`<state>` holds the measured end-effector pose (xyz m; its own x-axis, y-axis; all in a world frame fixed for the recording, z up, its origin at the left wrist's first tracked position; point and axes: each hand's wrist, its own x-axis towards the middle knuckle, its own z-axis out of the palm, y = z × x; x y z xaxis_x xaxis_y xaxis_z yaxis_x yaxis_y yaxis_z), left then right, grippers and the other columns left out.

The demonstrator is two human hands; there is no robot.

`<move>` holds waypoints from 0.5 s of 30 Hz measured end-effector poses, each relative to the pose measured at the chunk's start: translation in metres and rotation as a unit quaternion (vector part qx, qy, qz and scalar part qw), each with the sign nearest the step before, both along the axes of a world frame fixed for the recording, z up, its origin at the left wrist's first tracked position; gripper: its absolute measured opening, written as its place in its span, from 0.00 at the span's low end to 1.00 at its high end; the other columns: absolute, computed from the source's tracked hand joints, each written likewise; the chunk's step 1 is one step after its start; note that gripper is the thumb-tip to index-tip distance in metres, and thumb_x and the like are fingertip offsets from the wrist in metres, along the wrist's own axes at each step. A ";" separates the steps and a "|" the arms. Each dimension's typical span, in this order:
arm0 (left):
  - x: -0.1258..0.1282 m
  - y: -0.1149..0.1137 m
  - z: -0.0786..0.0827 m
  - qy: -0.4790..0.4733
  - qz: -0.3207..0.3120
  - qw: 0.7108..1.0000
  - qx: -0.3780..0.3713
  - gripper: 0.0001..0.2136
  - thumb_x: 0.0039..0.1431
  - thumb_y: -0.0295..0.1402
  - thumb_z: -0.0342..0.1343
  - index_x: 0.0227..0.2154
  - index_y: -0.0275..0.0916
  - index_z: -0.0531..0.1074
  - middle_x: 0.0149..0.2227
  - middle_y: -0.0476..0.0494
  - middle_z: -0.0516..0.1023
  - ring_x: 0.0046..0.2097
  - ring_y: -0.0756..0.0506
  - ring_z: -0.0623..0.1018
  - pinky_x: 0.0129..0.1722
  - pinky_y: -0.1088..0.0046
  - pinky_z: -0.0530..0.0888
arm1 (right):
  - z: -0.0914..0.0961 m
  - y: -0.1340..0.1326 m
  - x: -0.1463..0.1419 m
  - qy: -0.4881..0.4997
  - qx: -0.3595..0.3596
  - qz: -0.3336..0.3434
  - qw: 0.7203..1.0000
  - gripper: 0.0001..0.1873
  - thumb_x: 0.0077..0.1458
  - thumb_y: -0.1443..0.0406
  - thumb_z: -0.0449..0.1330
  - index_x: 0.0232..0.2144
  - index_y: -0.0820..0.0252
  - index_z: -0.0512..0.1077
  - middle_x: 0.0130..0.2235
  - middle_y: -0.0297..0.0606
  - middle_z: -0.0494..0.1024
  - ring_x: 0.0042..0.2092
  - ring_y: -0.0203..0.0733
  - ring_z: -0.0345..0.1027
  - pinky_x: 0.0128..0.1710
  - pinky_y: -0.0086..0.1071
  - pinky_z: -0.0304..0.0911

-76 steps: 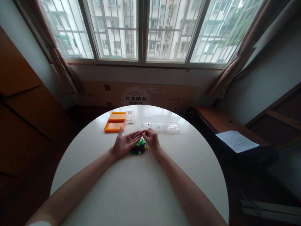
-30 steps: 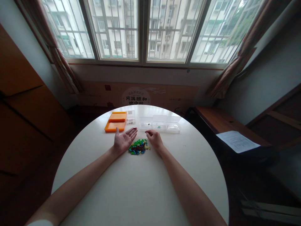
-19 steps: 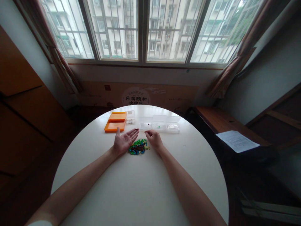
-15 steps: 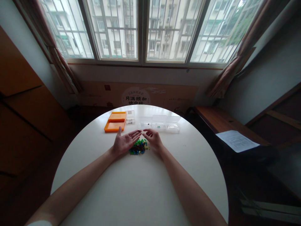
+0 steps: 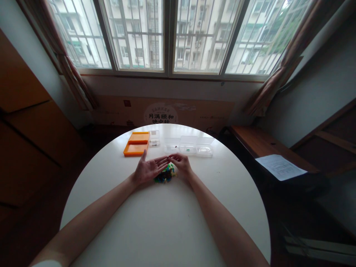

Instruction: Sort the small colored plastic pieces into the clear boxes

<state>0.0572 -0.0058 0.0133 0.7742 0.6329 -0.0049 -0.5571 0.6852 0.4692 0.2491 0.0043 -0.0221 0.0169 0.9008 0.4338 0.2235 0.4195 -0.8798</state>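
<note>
My left hand (image 5: 147, 170) is held palm up, its fingers stretched out to the right above a pile of small coloured pieces (image 5: 164, 176). Green, blue, dark and yellow show in the pile; its left part is hidden behind that hand. With thumb and fingers pinched, my right hand (image 5: 180, 164) meets the left fingertips. A tiny dark piece (image 5: 168, 157) sits at that pinch, too small to tell its kind. Just beyond is a clear plastic box (image 5: 204, 153) with its lids up. One compartment holds a dark piece (image 5: 175, 147), another green pieces (image 5: 188, 150).
On the round white table (image 5: 155, 222), an orange tray (image 5: 135, 154) stands at the back left, with a small clear case (image 5: 154, 139) beside it. Right of the table is a wooden bench (image 5: 250, 139) with a printed sheet (image 5: 280, 167) on it. Windows are behind.
My left hand has shifted slightly right, bringing its fingertips against the right hand. My right fingers have closed on the tiny dark piece that lay at the left fingertips.
</note>
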 end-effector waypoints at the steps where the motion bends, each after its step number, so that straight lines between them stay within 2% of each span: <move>1: 0.000 0.000 0.000 0.001 0.001 1.000 0.001 0.39 0.58 0.54 0.37 0.59 0.19 0.50 0.57 0.23 0.61 0.61 0.37 0.58 0.59 0.62 0.57 | 0.000 0.000 0.000 0.009 -0.002 0.001 1.000 0.14 0.45 0.56 0.62 0.29 0.61 0.77 0.25 0.37 0.76 0.26 0.36 0.67 0.25 0.28 0.61; 6: -0.001 0.001 -0.002 -0.006 0.009 1.000 0.001 0.39 0.58 0.53 0.38 0.58 0.17 0.49 0.58 0.23 0.59 0.61 0.37 0.57 0.59 0.62 0.57 | 0.002 0.000 0.002 0.034 -0.017 -0.007 0.999 0.15 0.45 0.56 0.63 0.29 0.62 0.76 0.28 0.40 0.78 0.28 0.37 0.69 0.27 0.29 0.64; 15: 0.000 0.001 -0.002 -0.004 0.011 1.000 0.002 0.39 0.58 0.52 0.38 0.59 0.17 0.48 0.57 0.23 0.61 0.61 0.38 0.58 0.59 0.62 0.58 | -0.003 0.004 0.001 0.051 -0.022 0.008 0.998 0.15 0.43 0.56 0.63 0.31 0.61 0.77 0.27 0.38 0.78 0.27 0.37 0.69 0.27 0.29 0.64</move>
